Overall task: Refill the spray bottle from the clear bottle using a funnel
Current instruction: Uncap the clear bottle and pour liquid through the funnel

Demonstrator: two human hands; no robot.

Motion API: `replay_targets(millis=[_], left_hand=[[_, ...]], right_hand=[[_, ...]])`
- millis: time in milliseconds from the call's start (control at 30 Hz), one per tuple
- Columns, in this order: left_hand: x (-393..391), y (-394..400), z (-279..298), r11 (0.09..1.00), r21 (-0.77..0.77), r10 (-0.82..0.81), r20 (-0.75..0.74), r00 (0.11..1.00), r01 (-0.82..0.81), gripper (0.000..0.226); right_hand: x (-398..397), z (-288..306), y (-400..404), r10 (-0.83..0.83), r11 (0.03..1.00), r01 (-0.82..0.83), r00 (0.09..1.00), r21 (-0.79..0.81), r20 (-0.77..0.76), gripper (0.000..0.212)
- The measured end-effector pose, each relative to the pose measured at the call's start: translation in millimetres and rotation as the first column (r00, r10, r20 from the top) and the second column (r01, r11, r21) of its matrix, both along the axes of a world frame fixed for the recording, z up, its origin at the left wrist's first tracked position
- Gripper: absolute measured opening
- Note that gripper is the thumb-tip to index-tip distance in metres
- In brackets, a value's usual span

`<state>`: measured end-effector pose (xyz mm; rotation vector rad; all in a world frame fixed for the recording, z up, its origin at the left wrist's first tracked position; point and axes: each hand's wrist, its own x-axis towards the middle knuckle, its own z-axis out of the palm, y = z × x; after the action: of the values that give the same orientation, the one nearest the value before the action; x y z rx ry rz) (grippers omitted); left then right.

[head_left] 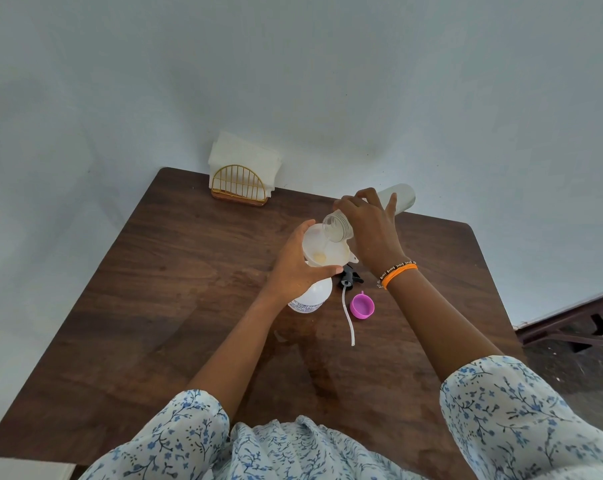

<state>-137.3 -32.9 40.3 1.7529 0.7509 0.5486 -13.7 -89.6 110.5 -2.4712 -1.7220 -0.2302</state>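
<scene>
Tabletop (154,306) of dark wood grain fills the middle and lower frame, its far edge against a pale wall. Floral sleeves (521,417) cross the bottom of the frame. A gold wire napkin holder (239,185) stuffed with white napkins stands at the table's far edge, upper centre-left. The clear bottle (397,199) is tipped almost level at centre right, open mouth down over the funnel; the right hand (369,230) is wrapped around its neck end, an orange band at the wrist. The white spray bottle (312,296) stands at frame centre, the left hand (298,268) closed around its shoulder and the funnel's underside. The white funnel (327,251) sits in its neck, liquid pooled in the bowl. Just right of the bottle lies the black spray head (350,277), its pale dip tube trailing toward the lower frame. Beside the tube rests a pink cap (361,306), open side up.
</scene>
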Motion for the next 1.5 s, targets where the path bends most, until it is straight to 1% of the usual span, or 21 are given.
replay_targets(millis=[533, 867, 1500], left_hand=[[-1.9, -0.9, 3.7, 1.000, -0.006, -0.007, 0.022, 1.000, 0.007, 0.087], [-1.8, -1.0, 1.4, 0.999, -0.038, -0.003, 0.029, 1.000, 0.004, 0.088], [-1.5, -1.2, 1.0, 1.000, -0.015, -0.004, 0.017, 1.000, 0.004, 0.088]], right_hand=[[-0.8, 0.9, 0.9, 0.008, 1.000, -0.008, 1.000, -0.013, 0.022, 0.050], [-1.7, 0.1, 0.2, 0.017, 1.000, -0.018, 0.999, 0.007, 0.029, 0.051], [0.1, 0.4, 1.0, 0.014, 1.000, -0.014, 1.000, 0.000, 0.017, 0.049]])
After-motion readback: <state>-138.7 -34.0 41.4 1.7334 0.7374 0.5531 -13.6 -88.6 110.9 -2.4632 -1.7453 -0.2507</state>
